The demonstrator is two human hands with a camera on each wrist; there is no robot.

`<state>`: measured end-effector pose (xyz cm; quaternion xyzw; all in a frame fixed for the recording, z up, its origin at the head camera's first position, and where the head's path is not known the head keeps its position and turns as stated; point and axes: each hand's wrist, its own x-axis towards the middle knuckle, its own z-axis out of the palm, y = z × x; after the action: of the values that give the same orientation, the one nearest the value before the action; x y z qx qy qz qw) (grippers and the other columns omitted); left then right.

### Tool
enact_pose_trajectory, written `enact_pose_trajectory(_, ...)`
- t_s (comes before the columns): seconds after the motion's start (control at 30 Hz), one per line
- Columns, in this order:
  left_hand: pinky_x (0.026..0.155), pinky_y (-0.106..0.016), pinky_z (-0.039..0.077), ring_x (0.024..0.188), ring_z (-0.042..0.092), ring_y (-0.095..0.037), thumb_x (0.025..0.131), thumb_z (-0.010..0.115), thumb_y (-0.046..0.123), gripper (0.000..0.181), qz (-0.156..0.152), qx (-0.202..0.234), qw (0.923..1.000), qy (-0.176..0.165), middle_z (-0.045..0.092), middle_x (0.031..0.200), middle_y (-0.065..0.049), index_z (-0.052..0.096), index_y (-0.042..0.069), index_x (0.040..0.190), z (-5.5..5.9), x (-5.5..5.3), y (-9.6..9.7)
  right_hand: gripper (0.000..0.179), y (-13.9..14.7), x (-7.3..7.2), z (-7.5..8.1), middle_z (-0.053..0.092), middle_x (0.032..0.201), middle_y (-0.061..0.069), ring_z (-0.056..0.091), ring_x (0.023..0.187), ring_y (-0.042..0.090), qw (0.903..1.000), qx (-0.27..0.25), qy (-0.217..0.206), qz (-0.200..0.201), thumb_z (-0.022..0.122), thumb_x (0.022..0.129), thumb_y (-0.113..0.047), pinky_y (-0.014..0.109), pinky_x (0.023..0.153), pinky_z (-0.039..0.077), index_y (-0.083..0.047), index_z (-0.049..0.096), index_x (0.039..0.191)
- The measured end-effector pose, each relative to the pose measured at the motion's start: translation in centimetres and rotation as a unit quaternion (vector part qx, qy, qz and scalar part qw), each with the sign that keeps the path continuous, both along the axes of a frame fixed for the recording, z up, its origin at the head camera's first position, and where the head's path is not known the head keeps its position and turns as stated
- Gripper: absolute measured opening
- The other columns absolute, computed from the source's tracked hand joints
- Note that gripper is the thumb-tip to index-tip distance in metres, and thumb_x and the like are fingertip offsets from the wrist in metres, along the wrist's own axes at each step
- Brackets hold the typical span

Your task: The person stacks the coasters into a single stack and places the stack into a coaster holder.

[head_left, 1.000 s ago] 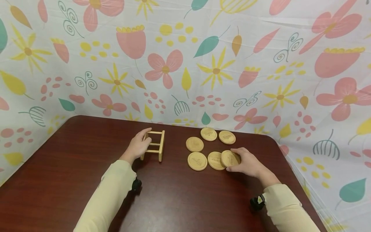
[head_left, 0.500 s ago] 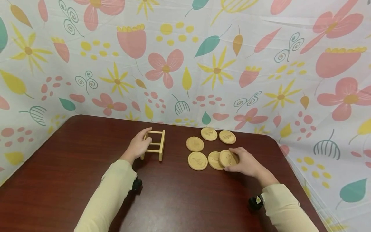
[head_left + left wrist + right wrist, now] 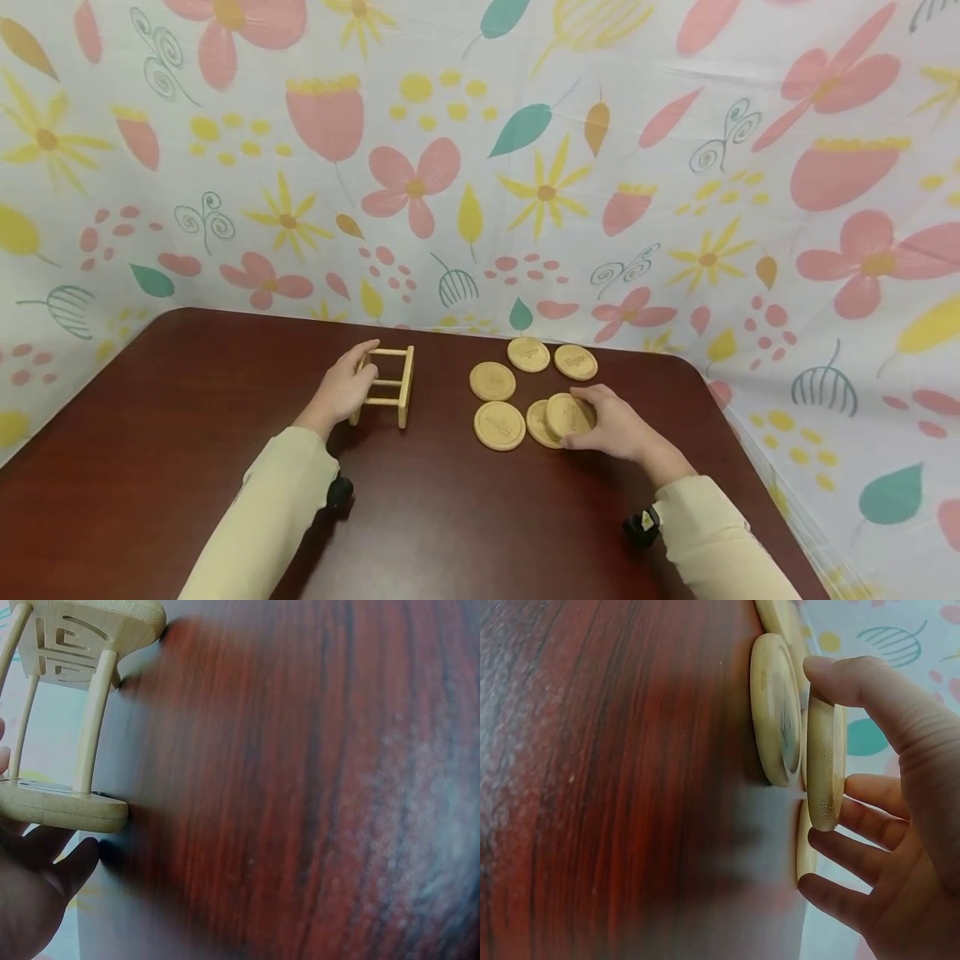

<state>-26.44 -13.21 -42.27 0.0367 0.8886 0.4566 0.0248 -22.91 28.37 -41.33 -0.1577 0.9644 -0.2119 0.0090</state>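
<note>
My left hand [image 3: 343, 387] grips the left side panel of a small wooden coaster rack [image 3: 406, 387], with its thumb toward the inside. The rack has two side panels joined by rods; slots are cut in the far panel [image 3: 75, 637] in the left wrist view. My right hand [image 3: 618, 429] pinches a round wooden coaster [image 3: 567, 414] by its edge between thumb and fingers. That coaster overlaps another coaster [image 3: 537, 427] from the right and hides part of it. In the right wrist view, the held coaster [image 3: 823, 761] appears edge-on.
Several more round coasters lie flat nearby: one front left [image 3: 499, 426], one behind it [image 3: 492, 382], and two at the back, left [image 3: 528, 354] and right [image 3: 576, 362]. Behind the dark wooden table [image 3: 435, 508] hangs a flower-patterned cloth [image 3: 450, 275].
My right hand has slid the held coaster a little to the left, covering more of the one under it. The left hand stays on the rack; the head view has shifted slightly.
</note>
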Motion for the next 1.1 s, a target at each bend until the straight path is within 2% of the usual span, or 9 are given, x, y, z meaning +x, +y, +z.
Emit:
enact_pose_trajectory(0.53, 0.098, -0.054, 0.027, 0.130, 0.026, -0.032, 0.091, 0.032, 0.032, 0.049, -0.002, -0.008, 0.9999, -0.006, 0.022, 0.147, -0.006, 0.026, 0.034, 0.140, 0.0, -0.2, -0.4, 0.090, -1.5, -0.6, -0.1, 0.043, 0.128, 0.011, 0.045, 0.114, 0.024, 0.9996, 0.004, -0.025, 0.009, 0.076, 0.060, -0.050, 0.042, 0.093, 0.038, -0.005, 0.044, 0.131)
enact_pose_trajectory(0.83, 0.099, -0.052, 0.027, 0.129, 0.027, -0.032, 0.091, 0.032, 0.031, 0.049, 0.004, -0.008, 1.0000, 0.004, 0.025, 0.145, -0.008, 0.029, 0.032, 0.140, 0.0, -0.4, -0.1, 0.089, -1.7, -0.9, -0.3, 0.044, 0.127, 0.012, 0.044, 0.115, 0.026, 0.9995, 0.017, -0.024, 0.012, 0.077, 0.060, -0.049, 0.043, 0.094, 0.037, -0.004, 0.046, 0.130)
enact_pose_trajectory(1.1, 0.099, -0.053, 0.027, 0.130, 0.026, -0.032, 0.091, 0.031, 0.030, 0.049, 0.000, -0.009, 1.0000, -0.001, 0.025, 0.146, -0.007, 0.027, 0.033, 0.140, 0.0, -0.4, -0.1, 0.090, -1.9, -1.2, -0.5, 0.045, 0.125, 0.013, 0.045, 0.115, 0.027, 0.9994, 0.018, -0.022, 0.020, 0.077, 0.058, -0.050, 0.043, 0.094, 0.037, -0.003, 0.047, 0.129)
